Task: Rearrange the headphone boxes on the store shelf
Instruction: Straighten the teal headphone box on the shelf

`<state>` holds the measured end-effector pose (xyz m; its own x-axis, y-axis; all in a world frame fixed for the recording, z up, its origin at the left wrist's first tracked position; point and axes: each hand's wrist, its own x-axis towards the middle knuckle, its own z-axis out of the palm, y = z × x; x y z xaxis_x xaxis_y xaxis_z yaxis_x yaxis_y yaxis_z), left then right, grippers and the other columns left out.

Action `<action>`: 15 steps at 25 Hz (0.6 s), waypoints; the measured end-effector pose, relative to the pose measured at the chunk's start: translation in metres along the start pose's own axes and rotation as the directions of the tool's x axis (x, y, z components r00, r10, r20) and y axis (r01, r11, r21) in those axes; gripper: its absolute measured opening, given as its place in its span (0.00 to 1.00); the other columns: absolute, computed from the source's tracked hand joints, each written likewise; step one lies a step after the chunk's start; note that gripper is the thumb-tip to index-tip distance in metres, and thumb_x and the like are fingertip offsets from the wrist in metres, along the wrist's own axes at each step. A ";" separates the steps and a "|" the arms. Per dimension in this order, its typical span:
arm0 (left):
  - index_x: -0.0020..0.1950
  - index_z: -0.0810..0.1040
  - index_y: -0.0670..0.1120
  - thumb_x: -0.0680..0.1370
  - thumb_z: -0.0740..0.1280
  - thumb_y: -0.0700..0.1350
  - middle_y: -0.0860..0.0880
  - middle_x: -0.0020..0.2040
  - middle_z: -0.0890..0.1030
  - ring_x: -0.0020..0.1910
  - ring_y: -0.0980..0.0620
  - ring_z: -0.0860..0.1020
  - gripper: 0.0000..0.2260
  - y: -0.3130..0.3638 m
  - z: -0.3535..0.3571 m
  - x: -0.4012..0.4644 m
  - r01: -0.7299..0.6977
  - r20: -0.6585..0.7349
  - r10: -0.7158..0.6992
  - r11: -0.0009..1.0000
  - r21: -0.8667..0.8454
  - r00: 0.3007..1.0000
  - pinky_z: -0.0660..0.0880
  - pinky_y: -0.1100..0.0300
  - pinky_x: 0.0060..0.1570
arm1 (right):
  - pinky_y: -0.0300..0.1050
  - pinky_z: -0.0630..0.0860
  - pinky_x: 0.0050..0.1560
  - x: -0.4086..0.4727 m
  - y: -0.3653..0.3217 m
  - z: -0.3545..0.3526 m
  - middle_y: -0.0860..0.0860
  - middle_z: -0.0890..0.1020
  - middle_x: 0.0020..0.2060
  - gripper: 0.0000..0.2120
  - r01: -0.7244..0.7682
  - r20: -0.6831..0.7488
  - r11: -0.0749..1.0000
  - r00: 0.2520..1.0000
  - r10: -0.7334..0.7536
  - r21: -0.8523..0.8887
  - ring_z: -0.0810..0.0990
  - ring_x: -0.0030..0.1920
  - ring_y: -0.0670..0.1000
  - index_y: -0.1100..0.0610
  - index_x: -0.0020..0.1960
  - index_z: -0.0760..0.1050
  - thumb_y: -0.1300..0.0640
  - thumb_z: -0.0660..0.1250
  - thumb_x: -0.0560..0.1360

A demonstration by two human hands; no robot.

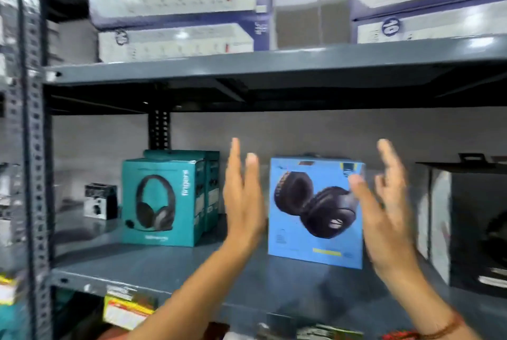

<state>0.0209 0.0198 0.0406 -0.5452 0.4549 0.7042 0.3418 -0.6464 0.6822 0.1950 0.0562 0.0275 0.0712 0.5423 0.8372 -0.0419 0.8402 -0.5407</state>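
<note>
A blue headphone box [310, 230] stands upright on the grey metal shelf [164, 265], between my two hands. My left hand [242, 197] is raised just left of the box, fingers straight and apart, holding nothing. My right hand [384, 210] is open at the box's right edge, its thumb overlapping the box front; whether it touches the box I cannot tell. A teal headphone box [162, 202] stands further left, with more teal boxes [211, 188] behind it. A black box [477, 224] stands at the far right.
A small black and white box [100, 201] sits at the shelf's back left. The shelf above [274, 64] carries stacked power-strip boxes [175, 2]. A perforated upright post [33, 147] runs down the left side. Packets [126, 309] lie on the shelf below.
</note>
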 end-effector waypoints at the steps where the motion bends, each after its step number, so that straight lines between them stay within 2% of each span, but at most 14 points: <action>1: 0.85 0.59 0.52 0.88 0.57 0.48 0.60 0.83 0.62 0.77 0.70 0.60 0.24 -0.007 -0.036 0.017 -0.019 -0.088 0.022 0.999 0.034 0.996 0.54 0.69 0.77 | 0.49 0.54 0.78 -0.007 -0.004 0.036 0.41 0.62 0.76 0.36 -0.032 0.102 0.999 0.994 0.029 0.026 0.59 0.77 0.42 0.43 0.77 0.57 0.40 0.64 0.71; 3: 0.85 0.56 0.49 0.88 0.57 0.48 0.52 0.86 0.59 0.84 0.57 0.57 0.25 -0.030 -0.111 0.051 0.005 -0.250 0.017 0.996 0.088 0.968 0.52 0.56 0.84 | 0.46 0.54 0.77 -0.017 -0.010 0.107 0.38 0.61 0.73 0.38 -0.123 0.308 0.992 0.944 0.119 -0.004 0.59 0.75 0.40 0.39 0.76 0.53 0.40 0.68 0.72; 4: 0.86 0.54 0.48 0.88 0.58 0.50 0.50 0.87 0.56 0.85 0.54 0.55 0.28 -0.046 -0.147 0.067 0.039 -0.297 -0.003 0.992 0.117 0.955 0.51 0.52 0.85 | 0.44 0.53 0.76 -0.021 -0.009 0.141 0.38 0.58 0.73 0.40 -0.189 0.418 0.982 0.890 0.183 -0.026 0.56 0.74 0.39 0.38 0.77 0.51 0.41 0.70 0.73; 6: 0.87 0.48 0.49 0.82 0.63 0.63 0.49 0.88 0.52 0.86 0.50 0.53 0.41 -0.079 -0.204 0.089 0.176 -0.314 -0.133 0.978 0.113 0.940 0.52 0.46 0.85 | 0.44 0.53 0.72 -0.021 0.001 0.191 0.39 0.54 0.77 0.46 -0.357 0.572 0.930 0.747 0.339 -0.085 0.51 0.76 0.41 0.39 0.79 0.44 0.41 0.71 0.72; 8: 0.86 0.43 0.53 0.64 0.71 0.77 0.48 0.88 0.54 0.85 0.48 0.57 0.61 -0.107 -0.246 0.104 0.311 -0.222 -0.282 0.944 0.111 0.934 0.57 0.42 0.84 | 0.45 0.53 0.73 -0.019 0.016 0.227 0.43 0.48 0.80 0.53 -0.464 0.638 0.872 0.627 0.446 -0.153 0.49 0.79 0.45 0.44 0.80 0.39 0.39 0.73 0.69; 10: 0.85 0.42 0.58 0.53 0.78 0.75 0.45 0.86 0.60 0.83 0.44 0.64 0.70 -0.135 -0.278 0.119 0.438 -0.059 -0.436 0.877 0.196 0.898 0.62 0.39 0.82 | 0.47 0.52 0.74 -0.016 0.029 0.255 0.46 0.47 0.81 0.57 -0.504 0.665 0.834 0.546 0.509 -0.224 0.49 0.79 0.47 0.48 0.80 0.37 0.40 0.75 0.68; 12: 0.85 0.43 0.57 0.50 0.82 0.69 0.47 0.85 0.62 0.82 0.43 0.65 0.73 -0.150 -0.294 0.128 0.504 0.094 -0.544 0.820 0.272 0.834 0.62 0.40 0.81 | 0.47 0.55 0.73 -0.013 0.039 0.269 0.46 0.54 0.78 0.54 -0.505 0.686 0.821 0.499 0.530 -0.267 0.55 0.76 0.46 0.49 0.80 0.38 0.44 0.74 0.70; 14: 0.84 0.56 0.51 0.47 0.86 0.65 0.48 0.77 0.76 0.73 0.45 0.76 0.71 -0.169 -0.307 0.143 0.530 0.241 -0.600 0.794 0.299 0.763 0.73 0.45 0.74 | 0.42 0.62 0.69 -0.010 0.050 0.281 0.43 0.64 0.70 0.46 -0.514 0.689 0.806 0.470 0.552 -0.295 0.64 0.68 0.44 0.45 0.78 0.43 0.50 0.73 0.73; 15: 0.79 0.64 0.50 0.46 0.88 0.62 0.49 0.68 0.85 0.66 0.48 0.82 0.65 -0.176 -0.310 0.149 0.535 0.314 -0.613 0.788 0.303 0.725 0.79 0.51 0.65 | 0.36 0.67 0.64 -0.008 0.056 0.284 0.39 0.68 0.64 0.42 -0.522 0.701 0.801 0.453 0.551 -0.292 0.69 0.62 0.40 0.43 0.75 0.46 0.52 0.73 0.73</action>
<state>-0.3577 0.0113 -0.0352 -0.3646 0.9183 0.1541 0.2096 -0.0803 0.9745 -0.0912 0.0995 0.0139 -0.6891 0.7111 0.1396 0.2204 0.3891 -0.8944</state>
